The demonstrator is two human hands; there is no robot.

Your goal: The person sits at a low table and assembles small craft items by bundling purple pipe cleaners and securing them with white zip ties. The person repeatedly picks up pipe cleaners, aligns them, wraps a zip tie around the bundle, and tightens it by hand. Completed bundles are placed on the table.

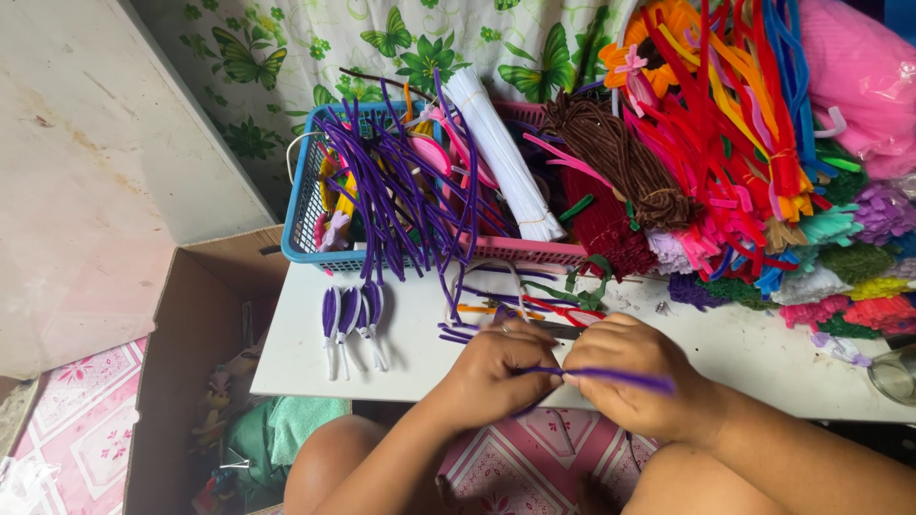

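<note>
My left hand [501,370] and my right hand [637,378] meet over the near edge of a white board [286,362]. Both pinch one purple pipe cleaner [620,379], which runs from between the left fingers, under the right thumb, and sticks out to the right. Three finished purple loop shapes with white stems [350,319] lie on the board to the left of my hands. Loose purple pieces and scissors with red handles [563,315] lie just beyond my fingers.
A blue basket [303,205] holds purple pipe cleaners, beside a pink basket [534,250] with a white bundle [501,157]. A brown bundle [620,157] and heaps of coloured stems fill the right. An open cardboard box [191,324] stands left; a glass jar [895,374] right.
</note>
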